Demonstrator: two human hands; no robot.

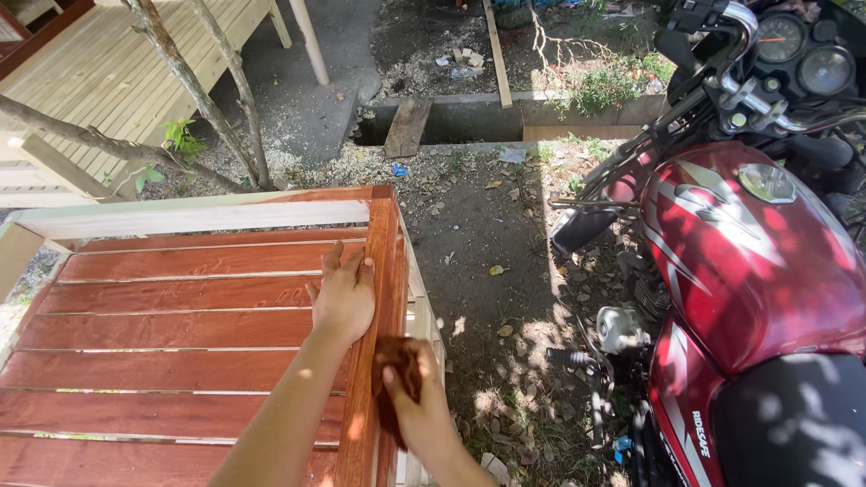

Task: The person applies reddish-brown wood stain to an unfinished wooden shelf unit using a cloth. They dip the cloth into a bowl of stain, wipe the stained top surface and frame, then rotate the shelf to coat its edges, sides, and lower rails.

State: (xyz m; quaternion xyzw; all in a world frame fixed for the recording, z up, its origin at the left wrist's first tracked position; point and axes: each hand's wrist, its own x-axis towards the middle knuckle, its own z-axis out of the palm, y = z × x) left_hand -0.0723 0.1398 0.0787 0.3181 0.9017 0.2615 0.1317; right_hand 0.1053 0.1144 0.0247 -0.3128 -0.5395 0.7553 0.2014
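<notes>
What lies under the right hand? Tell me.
Under the right hand is a dark brown-stained rag, pressed against the reddish edge rail of the slatted wooden panel. The wood beneath the rag is covered.

Our left hand (pixel 344 298) lies flat, palm down, fingers together and pointing away from us, the forearm reaching in from below. Our right hand (pixel 417 406) sits just beside it, nearer us, fingers curled closed in a grip.
</notes>
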